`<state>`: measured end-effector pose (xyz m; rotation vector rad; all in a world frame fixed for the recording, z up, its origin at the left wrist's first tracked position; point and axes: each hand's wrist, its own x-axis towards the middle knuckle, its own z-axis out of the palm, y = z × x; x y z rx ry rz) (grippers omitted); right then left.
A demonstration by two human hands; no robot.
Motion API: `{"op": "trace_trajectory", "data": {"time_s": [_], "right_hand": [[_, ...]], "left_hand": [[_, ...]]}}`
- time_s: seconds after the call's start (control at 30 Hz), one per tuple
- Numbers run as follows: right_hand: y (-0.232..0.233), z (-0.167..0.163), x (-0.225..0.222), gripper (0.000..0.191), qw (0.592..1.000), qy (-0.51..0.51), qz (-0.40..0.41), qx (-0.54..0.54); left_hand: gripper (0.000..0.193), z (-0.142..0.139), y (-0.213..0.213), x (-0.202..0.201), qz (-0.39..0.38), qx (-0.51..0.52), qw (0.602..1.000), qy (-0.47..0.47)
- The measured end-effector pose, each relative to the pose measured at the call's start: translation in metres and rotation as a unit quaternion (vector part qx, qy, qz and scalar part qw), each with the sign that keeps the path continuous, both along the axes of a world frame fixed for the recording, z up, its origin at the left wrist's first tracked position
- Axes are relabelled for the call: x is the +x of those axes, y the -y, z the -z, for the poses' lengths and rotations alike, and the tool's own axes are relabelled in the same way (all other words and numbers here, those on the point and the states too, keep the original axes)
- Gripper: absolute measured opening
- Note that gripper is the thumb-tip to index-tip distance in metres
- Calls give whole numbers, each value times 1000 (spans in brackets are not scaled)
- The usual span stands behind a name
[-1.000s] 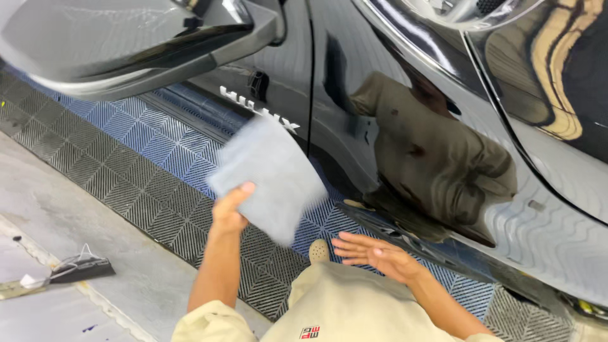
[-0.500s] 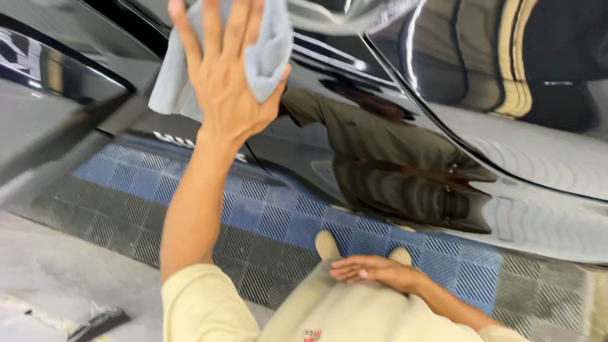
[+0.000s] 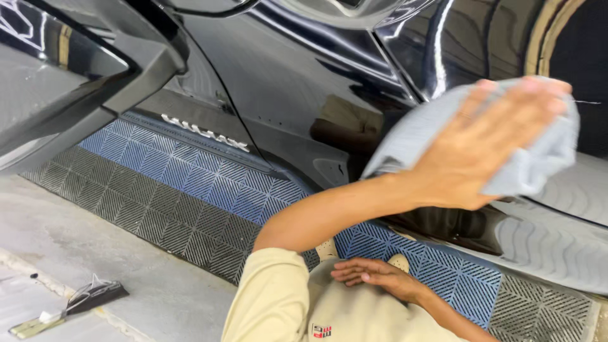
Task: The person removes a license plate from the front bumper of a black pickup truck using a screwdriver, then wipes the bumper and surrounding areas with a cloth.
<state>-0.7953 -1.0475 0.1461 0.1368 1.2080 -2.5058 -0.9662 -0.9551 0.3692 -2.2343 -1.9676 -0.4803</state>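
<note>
Left hand: your left hand (image 3: pixel 487 149), flat on the grey cloth (image 3: pixel 437 136), has swept rightward across the black car panel (image 3: pixel 297 82).
Right hand: your right hand (image 3: pixel 373 275) stays released, resting on your thigh.

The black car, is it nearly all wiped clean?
The glossy black car panel already shines with reflections. The left hand presses a grey microfibre cloth flat against it; the right hand rests on a knee. How much remains unwiped cannot be told.
</note>
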Motion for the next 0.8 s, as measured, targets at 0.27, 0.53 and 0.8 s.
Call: {"op": "trace_trajectory", "data": {"time_s": [0.27,0.53,0.8], "right_hand": [[-10,7,-19,64,1000,-24,-17,-10],[-8,7,7,61,998,36,19,39],[6,11,-6,61,999,9,-7,35]], "left_hand": [[90,20,52,-127,94,23,992,76],[69,0,85,-207,-285,312,906,26],[63,24,11,-10,79,-35,996,13]]}}
